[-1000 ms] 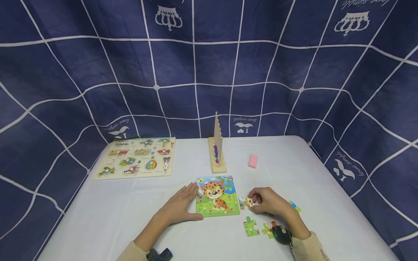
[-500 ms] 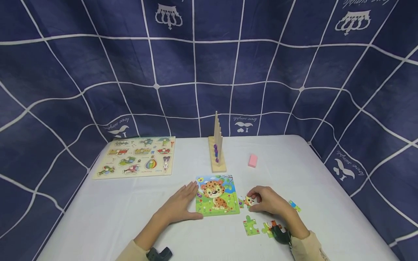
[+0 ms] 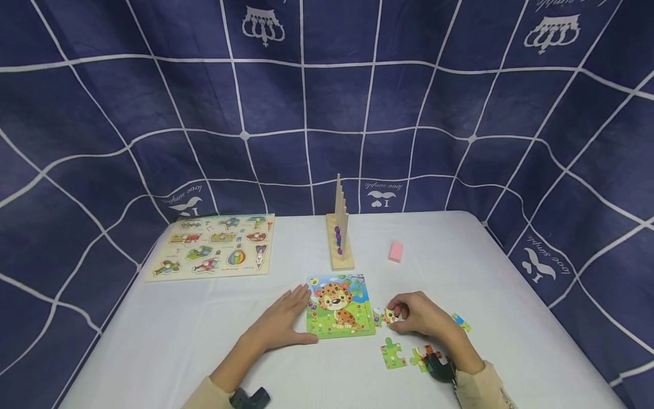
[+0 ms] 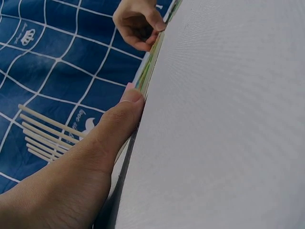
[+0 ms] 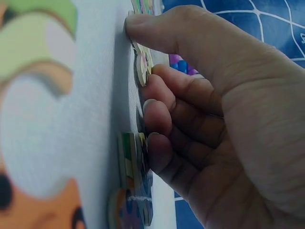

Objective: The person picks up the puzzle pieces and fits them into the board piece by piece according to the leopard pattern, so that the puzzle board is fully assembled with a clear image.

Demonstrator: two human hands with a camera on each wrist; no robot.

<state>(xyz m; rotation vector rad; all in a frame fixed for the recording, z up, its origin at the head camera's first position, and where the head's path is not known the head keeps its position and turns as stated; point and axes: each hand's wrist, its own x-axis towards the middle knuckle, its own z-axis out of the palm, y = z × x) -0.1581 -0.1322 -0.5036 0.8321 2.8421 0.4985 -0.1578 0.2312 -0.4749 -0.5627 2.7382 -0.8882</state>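
A leopard jigsaw board (image 3: 361, 325) lies on the white table, with what looks like an edge of a piece or frame along its right side. My left hand (image 3: 278, 322) rests with its fingertips at the board's left edge, thumb stretched towards the lower left corner. Right of the board, my right hand (image 3: 420, 313) pinches a jigsaw piece (image 3: 392, 316) with part of an animal face on it. In the right wrist view, thumb and index finger hold this piece (image 5: 143, 69) by its edges, close to the cloth, the other fingers curled. Another piece (image 3: 377, 318) lies just left of it.
Loose pieces lie nearer: a green one (image 3: 393, 354) and an orange-green one (image 3: 418, 360) partly behind the right wrist camera (image 3: 439, 367). A blue piece (image 3: 461, 322) lies beyond the right forearm. Behind stand a peg stand (image 3: 342, 262), a pink block (image 3: 395, 251) and a vehicle puzzle board (image 3: 204, 277).
Both hands stay nearly where they were. The right hand's piece and the one beside it have shifted very slightly; the board and other pieces look unmoved.
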